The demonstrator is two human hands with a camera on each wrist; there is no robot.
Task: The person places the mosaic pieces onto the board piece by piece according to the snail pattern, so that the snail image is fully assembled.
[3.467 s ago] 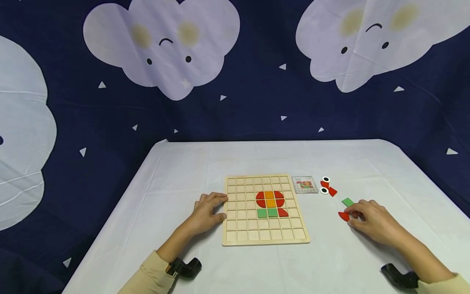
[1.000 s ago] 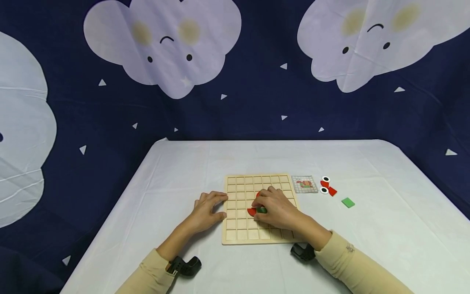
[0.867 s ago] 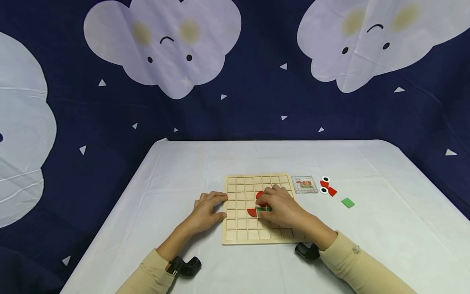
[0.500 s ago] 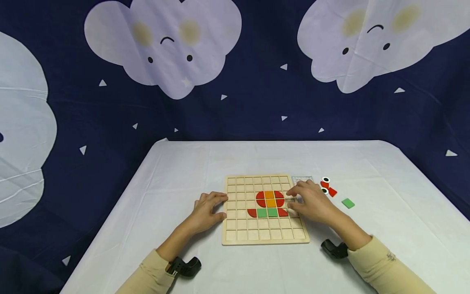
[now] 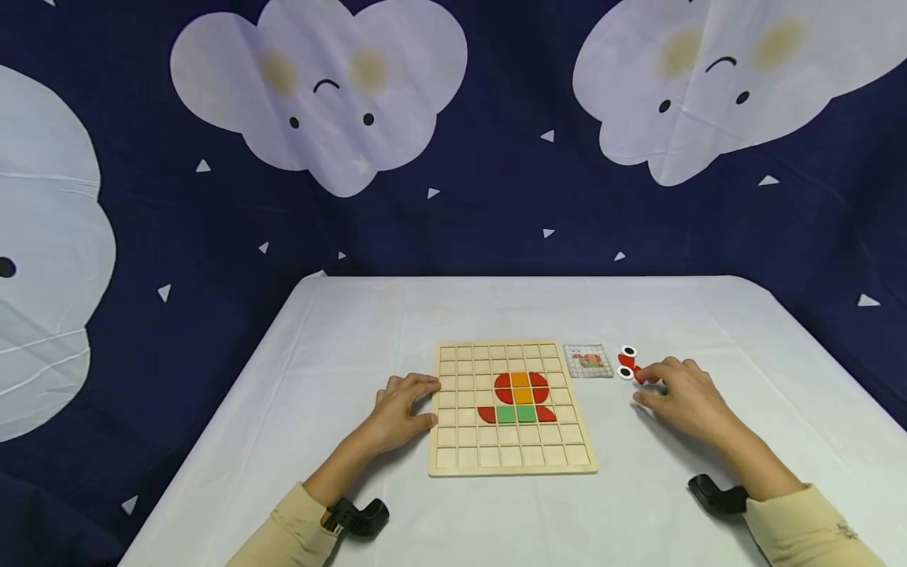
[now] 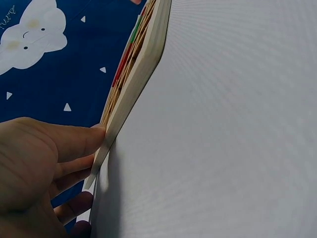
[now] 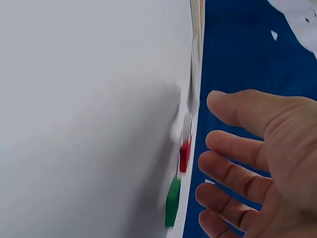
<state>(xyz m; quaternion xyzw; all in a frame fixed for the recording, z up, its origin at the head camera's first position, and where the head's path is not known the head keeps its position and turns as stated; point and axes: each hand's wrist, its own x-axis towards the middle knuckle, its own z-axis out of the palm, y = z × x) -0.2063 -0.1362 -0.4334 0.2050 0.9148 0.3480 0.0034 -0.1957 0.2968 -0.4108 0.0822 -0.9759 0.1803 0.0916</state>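
Observation:
The thumb and fingertips of my left hand (image 5: 401, 411) touch the left edge of a wooden grid board (image 5: 489, 454). On the board lie two orange squares (image 5: 520, 387) flanked by red quarter-circle pieces (image 5: 541, 378). Below them is a row of two green squares (image 5: 515, 413) with a red piece (image 5: 486, 414) at its left end and another at its right. My right hand (image 5: 683, 398), fingers apart and holding nothing, hovers over the loose pieces. Under it are a loose green square (image 7: 173, 203) and a red piece (image 7: 184, 157), both partly hidden in the head view.
A small pattern card (image 5: 588, 361) lies against the board's upper right side. Beside it are two white discs with black centres, a far one (image 5: 628, 351) and a near one (image 5: 624, 372), with a red piece (image 5: 626, 360) between them. A white cloth covers the table (image 5: 368, 315).
My right hand carried a red piece from the right onto the board and let go of it left of the green squares. It then moved back right over the loose pieces. My left hand stayed put.

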